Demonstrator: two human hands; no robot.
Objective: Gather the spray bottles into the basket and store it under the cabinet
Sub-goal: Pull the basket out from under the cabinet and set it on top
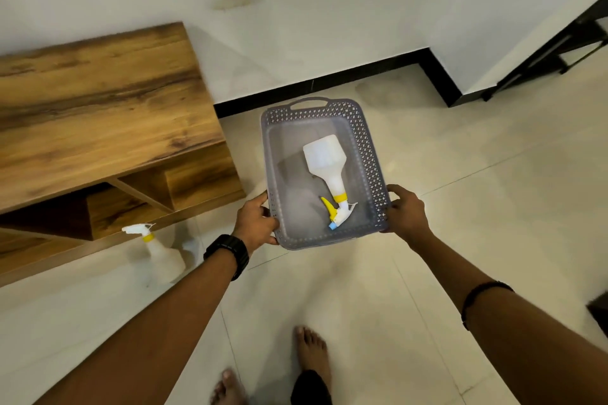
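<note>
A grey perforated basket (365, 141) is held above the tiled floor by both hands. My left hand (255, 222) grips its near left rim, and my right hand (406, 210) grips its near right rim. Inside lies a white spray bottle (324, 158) on its side, its yellow-and-blue trigger head toward me. A second white spray bottle (161, 253) with a yellow collar stands upright on the floor, left of my left forearm, just in front of the wooden cabinet (98, 108).
The low wooden cabinet has open compartments (98, 207) along its underside near the floor. A white wall with black skirting (329, 82) runs behind the basket. A dark metal frame (559, 52) stands at the far right. My bare feet (309, 355) are at the bottom.
</note>
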